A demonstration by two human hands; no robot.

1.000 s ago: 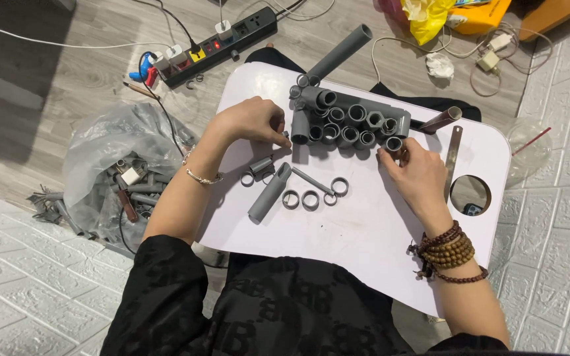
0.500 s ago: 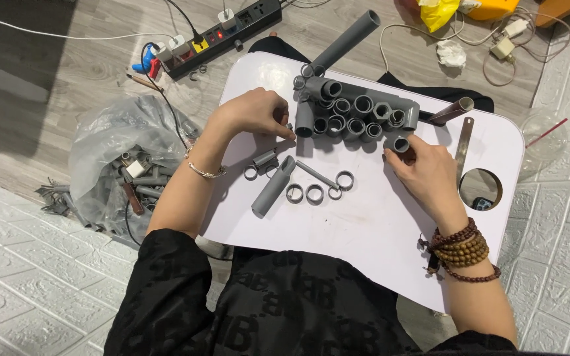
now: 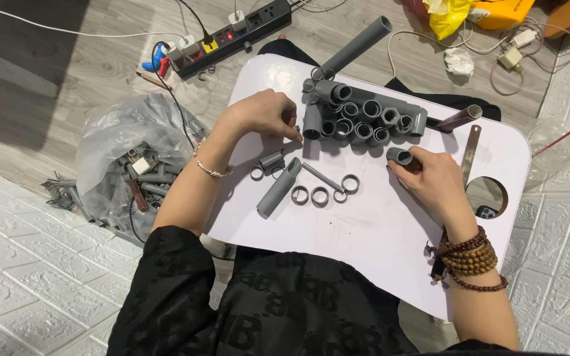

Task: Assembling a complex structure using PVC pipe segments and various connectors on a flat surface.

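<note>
On a white lap table [image 3: 377, 231] lies a cluster of short grey pipe pieces [image 3: 357, 115], standing on end. My right hand [image 3: 430, 178] is closed around one short grey pipe piece [image 3: 400, 156] just below the cluster. My left hand [image 3: 265, 115] has its fingers curled together at the cluster's left end, fingertips touching a small grey part beside an upright pipe [image 3: 312, 122]. Below it lie a longer grey pipe [image 3: 278, 188], a thin grey rod [image 3: 322, 177] and several cut grey rings [image 3: 319, 196].
A long grey pipe [image 3: 357, 43] juts off the table's far edge. A metal strip [image 3: 471, 155] and a round hole [image 3: 486, 196] are at the table's right. A plastic bag of parts [image 3: 130, 165] sits on the floor left; a power strip [image 3: 232, 29] lies beyond.
My right hand with its pipe piece has drawn slightly down and away from the cluster. My left hand stays at the cluster's left end.
</note>
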